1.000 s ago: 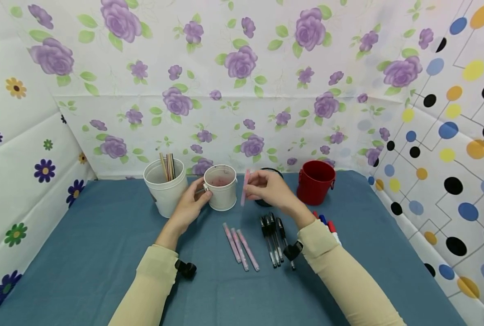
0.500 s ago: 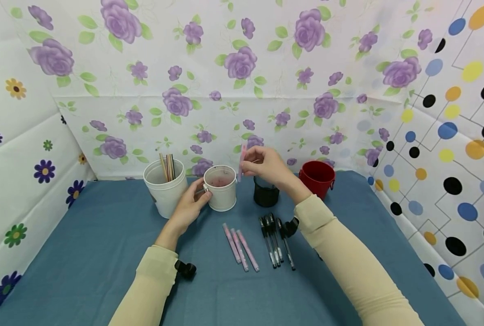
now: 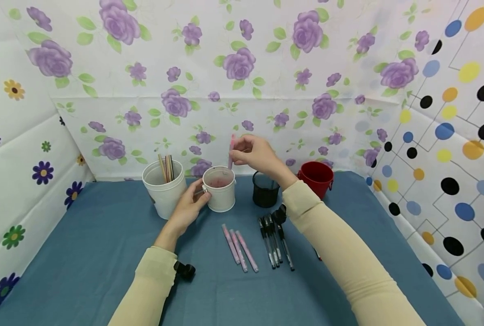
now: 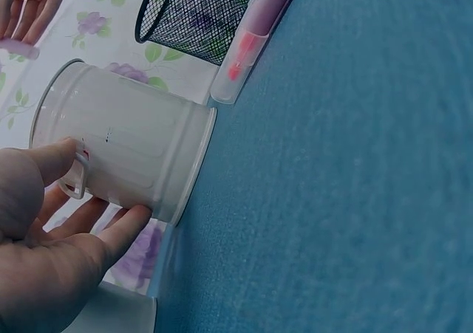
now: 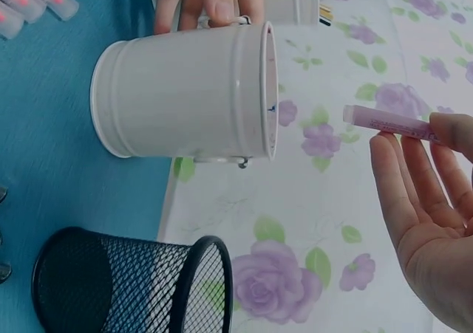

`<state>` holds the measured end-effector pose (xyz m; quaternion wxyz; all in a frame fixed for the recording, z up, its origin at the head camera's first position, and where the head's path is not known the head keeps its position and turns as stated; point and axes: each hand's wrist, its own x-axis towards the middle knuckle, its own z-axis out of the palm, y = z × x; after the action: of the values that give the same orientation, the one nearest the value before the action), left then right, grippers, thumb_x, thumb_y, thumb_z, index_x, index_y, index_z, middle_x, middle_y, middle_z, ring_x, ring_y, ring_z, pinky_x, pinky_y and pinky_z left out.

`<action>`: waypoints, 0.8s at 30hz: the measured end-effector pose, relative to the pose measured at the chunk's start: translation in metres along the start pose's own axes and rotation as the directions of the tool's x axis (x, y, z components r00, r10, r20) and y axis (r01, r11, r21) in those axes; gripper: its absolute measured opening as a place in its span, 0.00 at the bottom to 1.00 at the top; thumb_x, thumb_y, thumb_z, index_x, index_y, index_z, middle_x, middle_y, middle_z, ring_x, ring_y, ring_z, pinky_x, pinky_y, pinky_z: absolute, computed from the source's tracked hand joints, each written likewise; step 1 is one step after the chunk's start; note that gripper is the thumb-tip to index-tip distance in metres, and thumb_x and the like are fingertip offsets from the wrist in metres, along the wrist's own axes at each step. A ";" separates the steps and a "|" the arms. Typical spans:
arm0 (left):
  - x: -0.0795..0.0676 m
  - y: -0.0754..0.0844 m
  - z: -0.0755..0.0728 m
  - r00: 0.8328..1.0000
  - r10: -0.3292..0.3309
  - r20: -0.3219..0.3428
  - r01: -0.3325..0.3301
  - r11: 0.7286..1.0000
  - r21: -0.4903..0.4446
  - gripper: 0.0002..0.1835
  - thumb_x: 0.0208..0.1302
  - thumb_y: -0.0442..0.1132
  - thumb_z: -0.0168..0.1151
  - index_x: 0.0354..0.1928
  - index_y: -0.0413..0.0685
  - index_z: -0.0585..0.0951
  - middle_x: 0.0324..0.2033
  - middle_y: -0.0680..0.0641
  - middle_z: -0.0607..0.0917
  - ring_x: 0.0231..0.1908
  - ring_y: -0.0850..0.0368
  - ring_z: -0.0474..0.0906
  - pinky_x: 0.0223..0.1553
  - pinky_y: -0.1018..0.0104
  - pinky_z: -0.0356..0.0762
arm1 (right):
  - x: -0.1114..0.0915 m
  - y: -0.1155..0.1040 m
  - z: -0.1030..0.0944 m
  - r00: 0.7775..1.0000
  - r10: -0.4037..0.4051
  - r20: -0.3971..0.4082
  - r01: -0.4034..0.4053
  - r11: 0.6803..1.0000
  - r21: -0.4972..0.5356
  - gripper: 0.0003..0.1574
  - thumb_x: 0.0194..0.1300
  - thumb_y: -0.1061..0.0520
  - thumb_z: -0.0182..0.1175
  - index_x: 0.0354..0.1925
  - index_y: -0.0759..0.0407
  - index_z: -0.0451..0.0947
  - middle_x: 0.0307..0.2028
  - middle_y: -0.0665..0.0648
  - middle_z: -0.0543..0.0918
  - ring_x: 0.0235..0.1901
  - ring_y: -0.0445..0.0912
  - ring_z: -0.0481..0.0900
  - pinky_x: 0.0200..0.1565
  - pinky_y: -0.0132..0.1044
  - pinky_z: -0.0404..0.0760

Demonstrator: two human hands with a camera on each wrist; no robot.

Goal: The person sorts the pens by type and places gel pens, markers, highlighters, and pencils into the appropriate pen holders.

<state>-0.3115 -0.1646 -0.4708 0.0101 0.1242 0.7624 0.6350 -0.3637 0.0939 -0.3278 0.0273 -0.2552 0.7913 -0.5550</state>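
My left hand holds the side of a small white metal bucket, the thumb by its handle lug in the left wrist view. The bucket stands upright on the table. In my right hand a pink highlighter is pinched between thumb and fingers. It is upright above the bucket's right rim, apart from it in the right wrist view. Several more pink highlighters lie on the cloth in front. The bucket's inside looks pinkish in the head view; its bottom is hidden.
A larger white bucket with several pencils stands left. To the right are a black mesh cup and a red bucket. Several black pens lie on the blue cloth. My right sleeve covers most of the markers there.
My right hand has risen and moved left with the highlighter, from in front of the mesh cup to above the small bucket's rim. The left hand has stayed on the bucket.
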 end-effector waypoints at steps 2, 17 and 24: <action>0.000 -0.001 0.000 1.000 0.000 0.001 0.000 1.000 0.001 0.32 0.84 0.36 0.55 0.83 0.41 0.58 0.77 0.31 0.64 0.77 0.34 0.63 0.76 0.40 0.65 | 0.003 -0.001 0.003 1.000 -0.011 0.007 0.011 1.000 0.010 0.13 0.75 0.57 0.68 0.53 0.61 0.82 0.47 0.61 0.86 0.47 0.54 0.88 0.52 0.49 0.90; 0.001 0.001 0.001 1.000 -0.003 0.000 0.003 1.000 -0.003 0.32 0.84 0.36 0.55 0.83 0.40 0.58 0.77 0.31 0.65 0.77 0.34 0.63 0.76 0.40 0.65 | 0.012 0.012 0.024 0.999 0.033 0.012 -0.034 0.999 0.017 0.12 0.76 0.57 0.68 0.53 0.60 0.82 0.46 0.60 0.86 0.47 0.54 0.88 0.49 0.42 0.91; 0.000 0.000 0.000 1.000 0.002 0.002 -0.002 1.000 -0.003 0.32 0.84 0.36 0.55 0.83 0.41 0.58 0.77 0.31 0.65 0.77 0.34 0.63 0.76 0.40 0.64 | 0.016 0.026 0.033 0.998 0.058 0.016 -0.058 0.997 0.041 0.11 0.75 0.58 0.68 0.52 0.60 0.83 0.45 0.60 0.86 0.47 0.54 0.88 0.52 0.50 0.90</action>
<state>-0.3116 -0.1649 -0.4710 0.0105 0.1258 0.7614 0.6359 -0.3768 0.0647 -0.3602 0.0545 -0.2354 0.7863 -0.5686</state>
